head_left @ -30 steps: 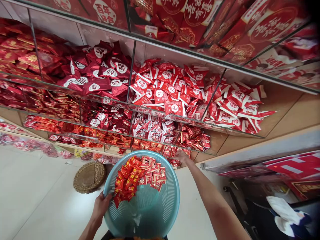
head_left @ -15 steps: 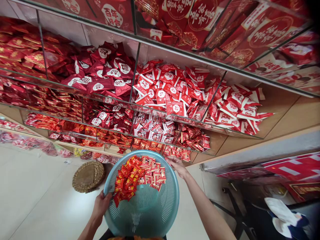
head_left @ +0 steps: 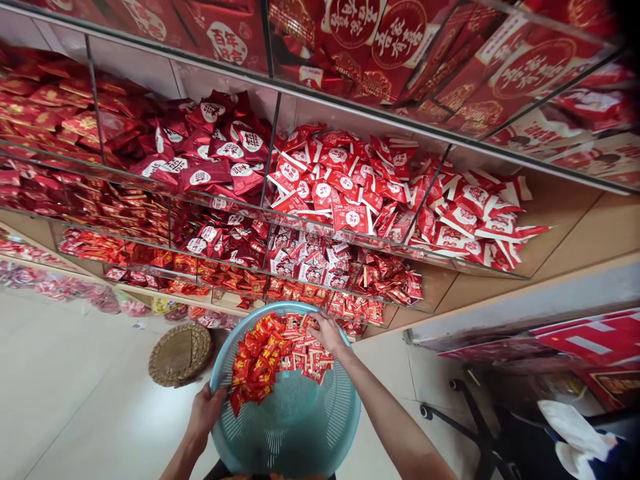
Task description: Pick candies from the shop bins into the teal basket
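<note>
A blue basket (head_left: 300, 417) is just below packed shelves (head_left: 570, 210). The left hand (head_left: 204, 412) clasps its left rim. The right hand (head_left: 327, 333) is inside the far right edge, fingers curled over red-and-cream packets (head_left: 314, 362); whether they pinch one, I cannot tell. Orange packets (head_left: 254, 363) lie along the basket's left.

Head view | I see left hand (head_left: 206, 408) gripping blue basket (head_left: 293, 430) by its rim | right hand (head_left: 327, 335) over small packets (head_left: 314, 375) inside, perhaps touching | red packs (head_left: 351, 217) shelved beyond
</note>
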A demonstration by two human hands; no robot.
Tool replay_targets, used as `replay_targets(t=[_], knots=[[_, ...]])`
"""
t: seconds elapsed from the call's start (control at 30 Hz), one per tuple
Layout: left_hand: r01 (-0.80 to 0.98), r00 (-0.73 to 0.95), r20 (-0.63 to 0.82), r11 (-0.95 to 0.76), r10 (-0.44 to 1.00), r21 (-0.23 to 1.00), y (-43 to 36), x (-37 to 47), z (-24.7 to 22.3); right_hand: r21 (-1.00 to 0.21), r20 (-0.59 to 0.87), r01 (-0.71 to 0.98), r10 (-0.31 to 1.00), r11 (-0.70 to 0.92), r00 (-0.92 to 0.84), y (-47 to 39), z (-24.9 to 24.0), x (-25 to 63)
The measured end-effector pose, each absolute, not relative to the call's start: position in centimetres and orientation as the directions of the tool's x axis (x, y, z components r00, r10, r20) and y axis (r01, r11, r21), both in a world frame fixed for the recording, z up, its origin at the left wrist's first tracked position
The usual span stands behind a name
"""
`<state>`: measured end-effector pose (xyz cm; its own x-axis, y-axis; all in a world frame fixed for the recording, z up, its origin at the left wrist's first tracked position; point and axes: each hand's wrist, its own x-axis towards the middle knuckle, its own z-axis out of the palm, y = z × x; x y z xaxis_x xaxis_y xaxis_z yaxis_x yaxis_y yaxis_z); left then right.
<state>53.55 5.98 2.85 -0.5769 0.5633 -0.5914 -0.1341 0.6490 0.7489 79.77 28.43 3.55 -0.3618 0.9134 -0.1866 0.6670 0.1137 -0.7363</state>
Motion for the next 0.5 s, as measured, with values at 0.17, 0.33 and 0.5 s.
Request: replay_targets(t=[0.17, 0.33, 0.5], knots=[[-0.114, -0.572, -0.591, 0.659, 0.569, 0.744, 6.0, 53.4, 2.7, -0.686, -0.095, 0.693, 0.917, 0.221, -0.387, 28.1, 2.1, 79.2], [-0.092, -0.577, -0.587, 0.668, 0.568, 0.738, 6.0, 53.2, 2.4, -0.673, 0.026, 0.664, 0.908, 0.326, -0.418, 27.4, 2.0, 80.2], [-0.089, -0.571, -0.585, 0.666, 0.575, 0.741, 6.0, 53.1, 2.1, -0.642, 0.197, 0.717, 0.962, 0.271, -0.187, 29.1, 2.4, 84.3]])
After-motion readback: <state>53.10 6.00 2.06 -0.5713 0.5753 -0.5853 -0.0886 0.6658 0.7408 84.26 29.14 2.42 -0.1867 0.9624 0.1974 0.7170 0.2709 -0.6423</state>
